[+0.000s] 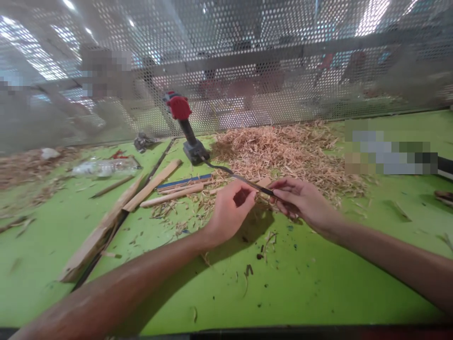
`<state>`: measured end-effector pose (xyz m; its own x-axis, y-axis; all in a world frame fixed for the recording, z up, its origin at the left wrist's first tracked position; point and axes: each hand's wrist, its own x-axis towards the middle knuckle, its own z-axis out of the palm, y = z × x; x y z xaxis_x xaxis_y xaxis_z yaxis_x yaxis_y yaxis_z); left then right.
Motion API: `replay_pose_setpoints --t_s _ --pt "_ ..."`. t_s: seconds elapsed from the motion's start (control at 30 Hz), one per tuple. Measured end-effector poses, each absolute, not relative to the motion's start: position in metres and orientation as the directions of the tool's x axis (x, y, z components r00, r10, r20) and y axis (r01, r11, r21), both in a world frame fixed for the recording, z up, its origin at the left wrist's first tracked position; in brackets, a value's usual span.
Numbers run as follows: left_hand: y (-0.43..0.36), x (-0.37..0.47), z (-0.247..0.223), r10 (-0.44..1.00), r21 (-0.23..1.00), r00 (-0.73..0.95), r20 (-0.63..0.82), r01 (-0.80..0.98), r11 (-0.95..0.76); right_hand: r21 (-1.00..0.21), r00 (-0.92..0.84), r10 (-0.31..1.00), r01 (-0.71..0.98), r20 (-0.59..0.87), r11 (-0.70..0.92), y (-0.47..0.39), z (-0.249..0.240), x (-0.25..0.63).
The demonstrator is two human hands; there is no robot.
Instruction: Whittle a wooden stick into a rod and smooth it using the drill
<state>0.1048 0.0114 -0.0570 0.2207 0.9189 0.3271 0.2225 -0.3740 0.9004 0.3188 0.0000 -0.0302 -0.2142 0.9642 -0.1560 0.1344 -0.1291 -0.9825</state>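
Observation:
A long, thin dark strip [244, 178] with a greyish sheen runs from beside the foot of a red and black cordless power tool [180, 108] toward me. What the strip is made of I cannot make out. My right hand [306, 203] pinches its blacker near end between thumb and fingers. My left hand [226, 215] is closed in a pinch along the strip, thumb and forefinger curved into a loop. Both hands hover just above the green tabletop [226, 293], with wood shavings [276, 146] heaped behind them.
Left of my hands lie wooden sticks [154, 184], a blue strip [184, 181] and a long wooden piece [102, 231] along a dark table seam. Farther back are a clear plastic bottle [104, 166] and a crumpled dark lump [143, 141]. A perforated metal screen [247, 71] bounds the far edge.

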Motion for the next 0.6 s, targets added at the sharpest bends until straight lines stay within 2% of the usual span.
replay_pose_setpoints --t_s 0.17,0.3,0.47,0.6 --pt "0.016 0.099 -0.060 0.946 0.940 0.173 0.274 0.160 -0.302 -0.989 -0.119 0.984 0.081 -0.130 -0.121 0.005 -0.035 0.326" --pt "0.018 0.098 -0.062 0.965 0.959 0.132 0.228 0.138 -0.246 -0.990 -0.112 0.989 0.117 -0.095 -0.082 0.005 -0.035 0.327" --pt "0.024 0.098 -0.058 0.980 0.982 0.074 0.184 0.038 -0.187 -0.943 -0.148 0.985 0.305 0.088 0.130 0.002 -0.036 0.324" --pt "0.030 0.098 -0.056 0.993 0.994 0.074 0.097 -0.067 -0.092 -0.807 -0.162 0.944 0.490 0.288 0.330 0.002 -0.039 0.325"
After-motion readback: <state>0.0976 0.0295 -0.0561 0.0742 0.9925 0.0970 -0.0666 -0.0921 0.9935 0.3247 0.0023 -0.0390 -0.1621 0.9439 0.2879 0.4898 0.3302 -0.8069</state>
